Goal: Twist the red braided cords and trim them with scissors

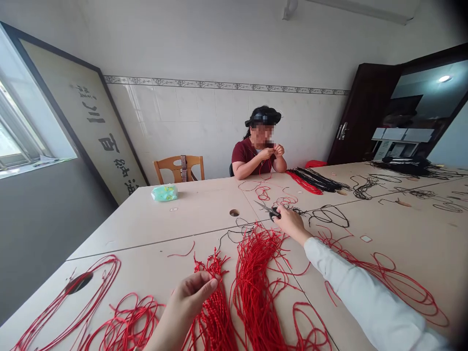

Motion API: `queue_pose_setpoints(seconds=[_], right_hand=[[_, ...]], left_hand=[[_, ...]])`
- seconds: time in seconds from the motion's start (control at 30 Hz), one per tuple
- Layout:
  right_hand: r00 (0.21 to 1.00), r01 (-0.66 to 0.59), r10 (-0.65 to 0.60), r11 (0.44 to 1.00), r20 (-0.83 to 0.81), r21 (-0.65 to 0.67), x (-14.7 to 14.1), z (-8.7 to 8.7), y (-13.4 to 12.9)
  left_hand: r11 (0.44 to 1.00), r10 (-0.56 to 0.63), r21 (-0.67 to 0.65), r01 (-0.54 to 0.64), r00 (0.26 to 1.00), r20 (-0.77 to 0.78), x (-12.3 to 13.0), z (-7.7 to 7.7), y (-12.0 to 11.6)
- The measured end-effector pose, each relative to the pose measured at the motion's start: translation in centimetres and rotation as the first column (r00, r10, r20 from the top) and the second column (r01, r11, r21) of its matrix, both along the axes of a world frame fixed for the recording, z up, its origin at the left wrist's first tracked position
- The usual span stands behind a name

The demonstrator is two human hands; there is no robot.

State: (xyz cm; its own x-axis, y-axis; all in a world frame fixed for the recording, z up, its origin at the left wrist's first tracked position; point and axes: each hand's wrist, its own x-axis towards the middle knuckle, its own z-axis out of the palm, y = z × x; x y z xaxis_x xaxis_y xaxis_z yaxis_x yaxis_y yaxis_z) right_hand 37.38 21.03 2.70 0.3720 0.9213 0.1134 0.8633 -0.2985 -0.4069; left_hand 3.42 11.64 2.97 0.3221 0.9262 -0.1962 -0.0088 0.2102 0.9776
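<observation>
Cream table (153,229): red cords (256,292), black cords (318,180), green packet (164,193)

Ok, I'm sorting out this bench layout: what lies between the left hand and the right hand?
In the head view, a long bundle of loose red cords lies between the left hand and the right hand.

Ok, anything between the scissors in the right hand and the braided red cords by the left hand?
Nothing solid: only a thin black cord lies flat between the scissors and the braided red cords, with loose red cords just beside that line.
</observation>
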Motion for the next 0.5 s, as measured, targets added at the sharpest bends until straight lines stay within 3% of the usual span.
queue_pose_setpoints(seconds=[0.1,0.23,0.37,0.5], right_hand=[[0.979,-0.158,0.168,0.983,-0.119,0.089,-3.2,0.1,-3.2],[0.899,-0.343,0.368,0.929,-0.238,0.14,-7.4,-1.0,-8.5],[0.933,-0.323,0.332,0.943,-0.142,0.079,-8.0,-2.3,-11.6],[0.94,-0.339,0.336,0.94,-0.058,-0.044,-7.2,-3.5,-12.3]], left_hand=[[1.0,-0.015,-0.016,0.015,1.0,-0.005,0.4,0.0,-0.2],[0.998,-0.065,0.011,0.065,0.998,0.006,0.3,-0.2,-0.4],[0.995,-0.097,-0.011,0.099,0.991,0.09,-0.1,-0.1,-0.4],[0.988,-0.111,-0.086,0.126,0.982,0.156,0.0,0.1,-0.3]])
